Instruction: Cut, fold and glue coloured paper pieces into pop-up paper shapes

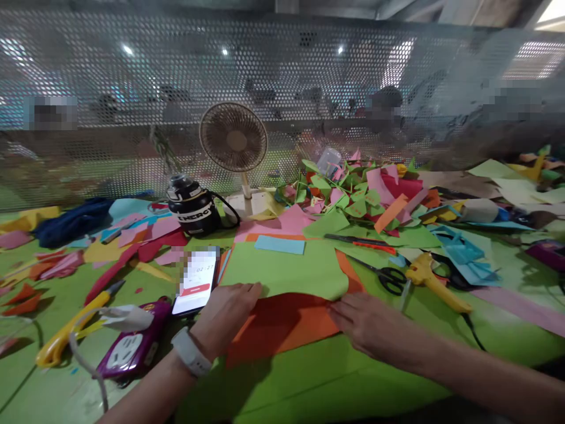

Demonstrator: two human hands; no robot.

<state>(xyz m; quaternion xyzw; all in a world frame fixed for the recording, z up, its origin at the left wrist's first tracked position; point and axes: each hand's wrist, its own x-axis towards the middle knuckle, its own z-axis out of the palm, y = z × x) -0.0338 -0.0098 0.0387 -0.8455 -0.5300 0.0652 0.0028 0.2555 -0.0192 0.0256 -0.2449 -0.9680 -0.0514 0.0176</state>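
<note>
A green sheet (pixel 286 271) lies over an orange sheet (pixel 282 324), its near edge raised in a curve. My left hand (pixel 232 309) pinches the near left corner of the green sheet. At the near right corner, my right hand (pixel 364 324) has its fingers closed on the same sheet. A small light-blue strip (pixel 279 244) rests across the far edge of the green sheet. Just left of my left hand lies a lit phone (pixel 196 281). Black-handled scissors (pixel 391 280) and a yellow glue gun (pixel 436 284) are beyond my right hand.
A purple power strip (pixel 132 347) and yellow-handled scissors (pixel 75 330) lie at the left. Farther back stand a black bottle (pixel 192 207) and a fan (pixel 235 140). Paper scraps (pixel 353 197) are heaped before a perforated metal screen (pixel 300 76).
</note>
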